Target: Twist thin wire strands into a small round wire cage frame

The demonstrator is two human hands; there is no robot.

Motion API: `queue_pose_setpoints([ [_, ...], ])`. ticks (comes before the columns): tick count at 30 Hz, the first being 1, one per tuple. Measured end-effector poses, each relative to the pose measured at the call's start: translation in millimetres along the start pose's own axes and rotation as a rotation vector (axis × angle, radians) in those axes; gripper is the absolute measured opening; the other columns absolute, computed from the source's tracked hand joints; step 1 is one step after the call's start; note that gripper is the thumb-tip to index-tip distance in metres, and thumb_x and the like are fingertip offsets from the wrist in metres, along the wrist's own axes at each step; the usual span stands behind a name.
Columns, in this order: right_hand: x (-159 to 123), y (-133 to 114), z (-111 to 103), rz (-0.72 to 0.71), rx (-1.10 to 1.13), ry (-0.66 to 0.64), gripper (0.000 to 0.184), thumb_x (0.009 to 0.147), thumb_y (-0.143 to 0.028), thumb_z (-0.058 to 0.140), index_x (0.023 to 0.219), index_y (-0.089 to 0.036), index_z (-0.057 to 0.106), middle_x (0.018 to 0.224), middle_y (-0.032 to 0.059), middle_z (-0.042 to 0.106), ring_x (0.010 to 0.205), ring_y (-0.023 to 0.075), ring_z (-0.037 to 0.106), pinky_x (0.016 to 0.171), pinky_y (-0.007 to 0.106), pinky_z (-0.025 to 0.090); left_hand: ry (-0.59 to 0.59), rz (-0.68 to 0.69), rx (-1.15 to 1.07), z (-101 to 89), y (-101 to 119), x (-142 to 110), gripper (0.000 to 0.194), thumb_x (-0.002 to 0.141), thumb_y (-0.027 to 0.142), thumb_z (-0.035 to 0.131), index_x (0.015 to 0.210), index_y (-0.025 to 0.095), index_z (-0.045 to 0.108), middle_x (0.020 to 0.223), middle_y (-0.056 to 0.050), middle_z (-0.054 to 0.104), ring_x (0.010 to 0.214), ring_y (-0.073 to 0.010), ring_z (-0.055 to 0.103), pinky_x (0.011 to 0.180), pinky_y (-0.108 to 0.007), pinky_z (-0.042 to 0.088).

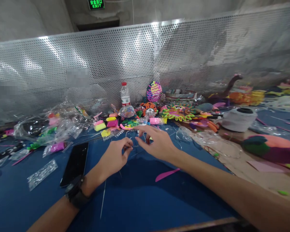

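A: L hand [114, 156]?
B: Ctr of frame, thumb + forefinger tips pinched approx. together. Can't tell if anything's in the pinch, too small. Dark watch [76, 192] on that wrist.
A: R hand [160, 141]?
B: Just right of ctr, half open, fingers curved, gap btw thumb & forefinger. Can't tell re: any fine thing held.
A: Stuff nearby?
B: Pink plastic knife [164, 175] flat on blue table [135, 206], lower ctr, below R hand. Thin pale strand [103, 199] lower left of ctr, below L hand. Phone [74, 164] left, dark screen up.
A: Back?
B: Red-cap bottle [125, 96], upper ctr, upright, nr perforated panel [106, 54].
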State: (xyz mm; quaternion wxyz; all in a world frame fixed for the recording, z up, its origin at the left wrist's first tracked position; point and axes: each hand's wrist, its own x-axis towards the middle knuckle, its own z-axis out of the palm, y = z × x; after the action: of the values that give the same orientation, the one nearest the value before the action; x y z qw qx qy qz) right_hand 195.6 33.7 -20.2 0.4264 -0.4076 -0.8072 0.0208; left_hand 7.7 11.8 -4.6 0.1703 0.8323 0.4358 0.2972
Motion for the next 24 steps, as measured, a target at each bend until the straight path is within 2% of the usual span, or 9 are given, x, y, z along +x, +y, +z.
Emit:
queue_pose_setpoints([
  [4,0.5,0.5,-1.8,-0.098,-0.151,0.061,0.031,0.09,-0.03,0.051,0.118,-0.027,0.063,0.104,0.0029,0.069,0.067,0.0101,0.062,0.058,0.021,0.043,-0.007,0.009,0.019,0.8,1.3,0.0,0.01,0.083,0.016,0.052,0.088,0.02,0.061,0.081,-0.003,0.068,0.073,-0.0166,0.065,0.07,-0.03,0.051],
  [7,1.1,1.7,-1.9,-0.2,-0.212,0.141,0.027,0.091,-0.029,0.052,0.113,-0.026,0.067,0.103,0.0036,0.07,0.087,0.0145,0.065,0.068,0.022,0.047,0.005,0.013,0.004,0.8,1.4,-0.1,0.011,0.083,0.016,0.052,0.088,0.019,0.061,0.082,-0.004,0.069,0.074,-0.0169,0.065,0.072,-0.03,0.051],
  [9,1.8,3.4,-2.1,-0.256,-0.242,0.195,0.026,0.091,-0.03,0.053,0.111,-0.024,0.068,0.103,0.0041,0.071,0.092,0.0159,0.064,0.073,0.024,0.048,0.012,0.01,-0.007,0.6,2.0,-0.3,0.011,0.083,0.015,0.053,0.088,0.019,0.061,0.083,-0.004,0.069,0.075,-0.0168,0.066,0.072,-0.03,0.051],
  [17,2.8,9.4,-5.8,-0.306,-0.246,0.191,0.026,0.089,-0.033,0.058,0.113,-0.031,0.067,0.107,0.0044,0.068,0.091,0.0184,0.061,0.084,0.033,0.048,0.038,0.015,0.022,-0.2,6.7,-1.0,0.011,0.084,0.016,0.053,0.088,0.019,0.063,0.082,-0.003,0.07,0.074,-0.0165,0.065,0.07,-0.029,0.051],
  [24,2.3,-2.1,-3.6,-0.32,-0.178,0.273,0.018,0.089,-0.036,0.058,0.095,-0.033,0.074,0.098,0.0034,0.07,0.086,0.0185,0.059,0.079,0.035,0.048,0.075,0.061,0.065,-1.3,4.1,-1.7,0.011,0.084,0.015,0.055,0.088,0.019,0.064,0.082,-0.002,0.067,0.072,-0.0149,0.063,0.069,-0.028,0.051],
])
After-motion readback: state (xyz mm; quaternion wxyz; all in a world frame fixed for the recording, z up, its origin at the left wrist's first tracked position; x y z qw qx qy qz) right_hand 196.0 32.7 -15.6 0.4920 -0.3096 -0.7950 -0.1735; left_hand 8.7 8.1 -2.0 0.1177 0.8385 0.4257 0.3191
